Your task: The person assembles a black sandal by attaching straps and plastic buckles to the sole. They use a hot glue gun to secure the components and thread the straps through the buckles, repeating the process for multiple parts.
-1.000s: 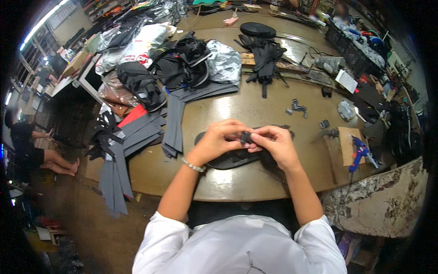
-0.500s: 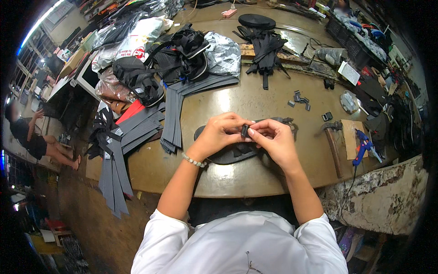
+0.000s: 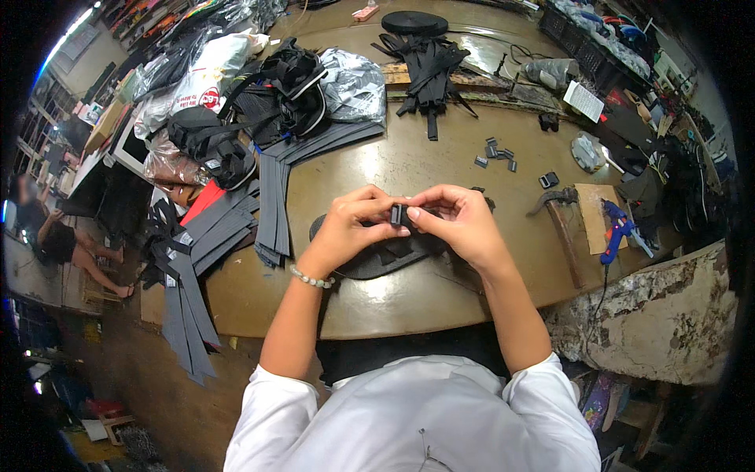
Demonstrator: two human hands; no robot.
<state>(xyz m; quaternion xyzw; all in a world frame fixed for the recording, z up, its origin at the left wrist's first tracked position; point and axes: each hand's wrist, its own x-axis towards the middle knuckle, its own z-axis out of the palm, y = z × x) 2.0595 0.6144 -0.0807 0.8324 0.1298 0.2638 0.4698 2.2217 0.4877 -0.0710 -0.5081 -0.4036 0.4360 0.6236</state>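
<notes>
Above the table, my left hand [image 3: 346,230] pinches a small black strap buckle [image 3: 398,214] between thumb and fingers. From the other side my right hand [image 3: 460,224] closes on the same buckle, thumb and forefinger at its edge. Whether a strap end is threaded through it is too small to tell. Under both hands lies a dark sandal [image 3: 381,261], its sole and straps partly hidden by my hands. Beyond my right hand rest several small dark buckles [image 3: 493,153], and one more buckle [image 3: 548,180] sits apart from them.
To the right lie a hammer [image 3: 563,236] and a blue glue gun [image 3: 616,232] beside a piece of cardboard [image 3: 591,206]. Grey strips [image 3: 273,208], black sandals [image 3: 303,90] and plastic bags crowd the left. Black straps [image 3: 431,75] lie at the back. A person [image 3: 59,236] sits far left.
The view has shifted slightly. My hands still hold the buckle, which has been turned a little between the fingers.
</notes>
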